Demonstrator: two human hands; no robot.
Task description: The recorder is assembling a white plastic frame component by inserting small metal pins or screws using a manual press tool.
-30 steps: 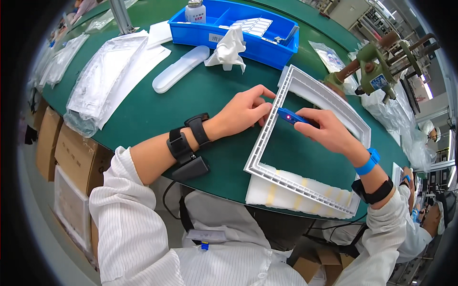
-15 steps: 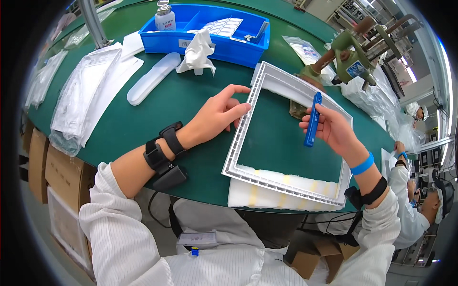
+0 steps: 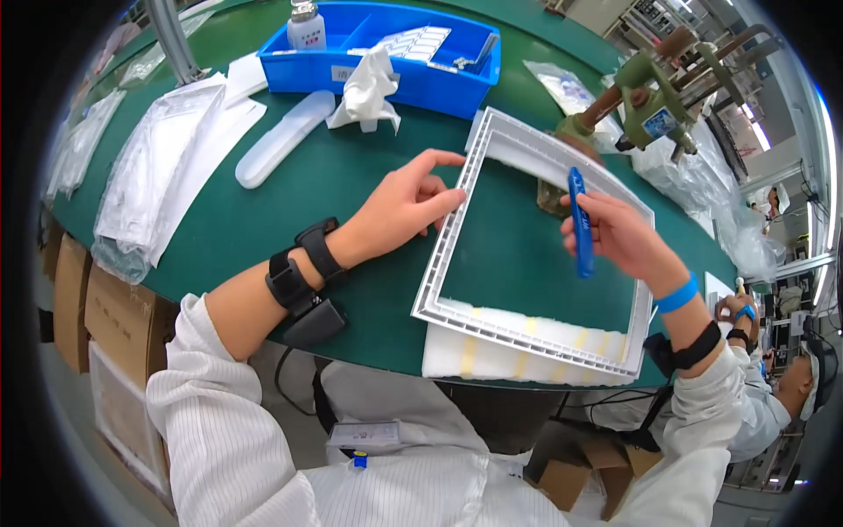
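Right grip clamped on the blue pen-shaped tool, right of the view's centre.

From my remote station, I see the tool held about its middle between thumb and fingers, over the opening of the white frame; the left grip has thumb and index apart, tips at the frame's left bar. White foam lies under the lower bar. At upper right, a green clamp crowds the upper bar. The tool's long axis runs near-vertical, upper end leaning slightly left.
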